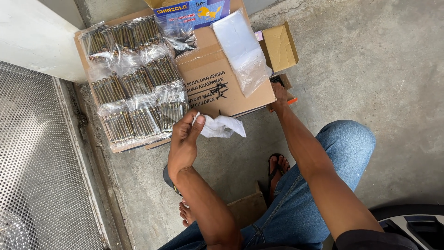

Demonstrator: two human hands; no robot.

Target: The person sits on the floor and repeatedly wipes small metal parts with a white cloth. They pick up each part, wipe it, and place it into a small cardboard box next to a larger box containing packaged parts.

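Concrete floor (370, 69) is carrying a flattened carton (222, 78) of bagged screw packs (134, 83). Left hand (184, 143) fingers are pinching an empty plastic bag (222, 126); right hand (279, 95) is reaching behind the carton, fingers hidden.

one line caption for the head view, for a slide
Left hand pinches a small clear plastic bag; right hand reaches behind a flattened brown cardboard box stacked with bagged bolts.

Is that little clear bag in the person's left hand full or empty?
Empty, it seems: the small clear bag hangs limp and crumpled from the left hand, with nothing showing inside it.
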